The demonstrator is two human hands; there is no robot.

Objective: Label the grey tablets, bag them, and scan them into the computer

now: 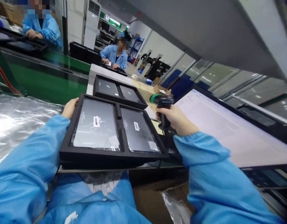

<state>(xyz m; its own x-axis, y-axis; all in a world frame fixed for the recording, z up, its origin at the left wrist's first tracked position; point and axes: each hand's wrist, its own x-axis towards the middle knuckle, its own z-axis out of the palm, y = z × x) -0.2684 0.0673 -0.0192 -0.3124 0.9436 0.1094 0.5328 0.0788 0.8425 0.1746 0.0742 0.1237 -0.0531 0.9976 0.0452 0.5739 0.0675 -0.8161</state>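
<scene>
Black foam tray (pixel 92 155) with two side-by-side wells lies at the near edge of the work surface, directly in front of the person, and each well holds a flat dark grey device sealed in clear film with a small white barcode label. The left device (pixel 96 128) fills the left well and the right device (pixel 138 130) fills the right well, with a foam divider between them. The left hand (pixel 69 108) rests on the tray's far left corner, fingers curled over the rim and gripping it; the fingertips are hidden behind the edge, so how firmly they press I cannot tell. The right hand (pixel 175 119) hovers just off the tray's far right corner, fingers clenched around the handle of a black handheld barcode scanner with a green cap (pixel 162 107), its head tipped toward the tray. Beyond the tray's far edge lies a second black foam tray (pixel 119 93) with two more wrapped devices. Right of the tray a large tilted monitor (pixel 227 127) shows a pale sheet of rows. Left of the tray spreads crinkled clear plastic film (pixel 20 121). Farther beyond, two people in blue coats work at other benches.
</scene>
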